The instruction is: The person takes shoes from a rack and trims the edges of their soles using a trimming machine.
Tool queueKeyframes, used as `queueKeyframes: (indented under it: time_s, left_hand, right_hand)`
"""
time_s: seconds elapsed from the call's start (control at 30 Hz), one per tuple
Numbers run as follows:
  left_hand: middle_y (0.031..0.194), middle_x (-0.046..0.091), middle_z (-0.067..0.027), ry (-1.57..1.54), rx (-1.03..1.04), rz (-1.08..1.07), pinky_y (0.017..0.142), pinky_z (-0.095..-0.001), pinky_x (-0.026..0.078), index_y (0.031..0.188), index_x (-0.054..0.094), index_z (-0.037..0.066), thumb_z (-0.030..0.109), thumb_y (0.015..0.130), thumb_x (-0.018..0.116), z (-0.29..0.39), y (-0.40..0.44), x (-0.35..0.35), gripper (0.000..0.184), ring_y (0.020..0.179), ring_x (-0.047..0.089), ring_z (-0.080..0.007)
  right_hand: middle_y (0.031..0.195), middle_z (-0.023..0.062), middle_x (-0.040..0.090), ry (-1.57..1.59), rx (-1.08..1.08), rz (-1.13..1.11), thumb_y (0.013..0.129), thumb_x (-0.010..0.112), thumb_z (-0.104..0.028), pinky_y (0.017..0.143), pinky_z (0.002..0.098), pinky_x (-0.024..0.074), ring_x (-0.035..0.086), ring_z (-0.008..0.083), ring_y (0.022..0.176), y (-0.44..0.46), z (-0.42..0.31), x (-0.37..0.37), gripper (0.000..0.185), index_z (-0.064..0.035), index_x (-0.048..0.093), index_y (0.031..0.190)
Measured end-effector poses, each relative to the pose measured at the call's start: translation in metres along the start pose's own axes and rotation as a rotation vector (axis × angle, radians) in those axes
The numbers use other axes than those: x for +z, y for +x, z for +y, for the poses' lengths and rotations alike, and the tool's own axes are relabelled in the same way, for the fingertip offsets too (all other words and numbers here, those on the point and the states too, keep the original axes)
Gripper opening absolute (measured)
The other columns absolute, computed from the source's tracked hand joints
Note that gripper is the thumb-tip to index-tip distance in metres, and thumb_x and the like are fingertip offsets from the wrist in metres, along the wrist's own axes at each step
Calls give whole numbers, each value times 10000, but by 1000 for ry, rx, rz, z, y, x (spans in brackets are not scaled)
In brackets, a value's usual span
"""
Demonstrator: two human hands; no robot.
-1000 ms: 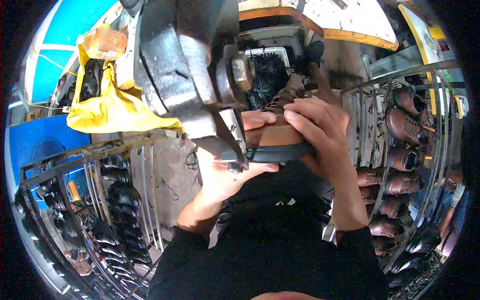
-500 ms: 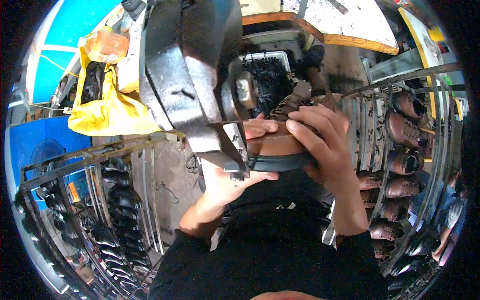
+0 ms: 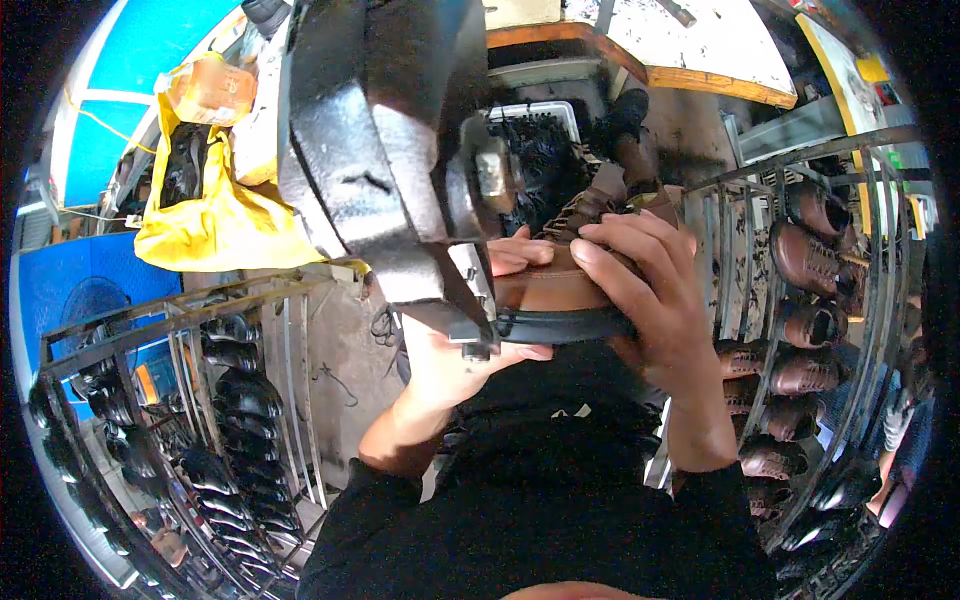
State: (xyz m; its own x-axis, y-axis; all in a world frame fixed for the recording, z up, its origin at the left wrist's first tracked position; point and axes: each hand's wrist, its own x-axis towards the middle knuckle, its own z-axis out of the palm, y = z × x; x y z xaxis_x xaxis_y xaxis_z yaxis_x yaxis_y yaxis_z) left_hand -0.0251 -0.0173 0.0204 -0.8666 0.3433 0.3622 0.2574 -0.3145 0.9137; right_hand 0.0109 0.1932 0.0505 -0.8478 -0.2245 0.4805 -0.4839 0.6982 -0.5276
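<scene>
L hand (image 3: 445, 365) has its grip closed on the brown shoe (image 3: 550, 290): fingers on the upper, thumb under the black sole (image 3: 570, 327), part of the hand hidden behind the machine (image 3: 380, 150). R hand (image 3: 655, 285) also grips the shoe, fingers spread & bent over the upper; can't see its thumb clearly. Shoe's held up w/ its front end right up against the machine's lower R edge; can't tell exact contact.

Beyond shoe, R of machine: white crate (image 3: 567, 110) w/ dark stuff inside. Farther R, white tabletop (image 3: 715, 50) w/ wood edge, dark specks on it. L of machine: yellow bag (image 3: 215, 235), plastic jug (image 3: 212, 90) at its top. Below bag, L rack (image 3: 175, 320) w/ black shoes (image 3: 245, 395). Well R of machine, R rack (image 3: 880, 160) w/ brown shoes (image 3: 805, 255); another person's arm (image 3: 884, 485) past it.
</scene>
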Motion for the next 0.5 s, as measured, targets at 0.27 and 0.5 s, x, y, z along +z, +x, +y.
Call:
queueKeyframes:
  time_s: [0.27,0.5]
  left_hand:
    - [1168,626,-215,-104,64,2,1109,-588,344,1185,531,-23,172,661,899,-13,-2,3,670,1154,593,-359]
    - [1178,619,-220,-72,-24,27,1103,-602,336,1170,513,14,223,667,900,-12,-6,2,668,1163,588,-369]
  right_hand:
    - [1071,23,573,-105,6,-81,772,618,-169,936,429,439,564,252,1036,4,-8,-14,475,-239,657,1240]
    - [1065,84,574,-165,-67,-174,736,657,-161,926,465,451,564,304,1019,12,-10,-27,448,-106,662,1181]
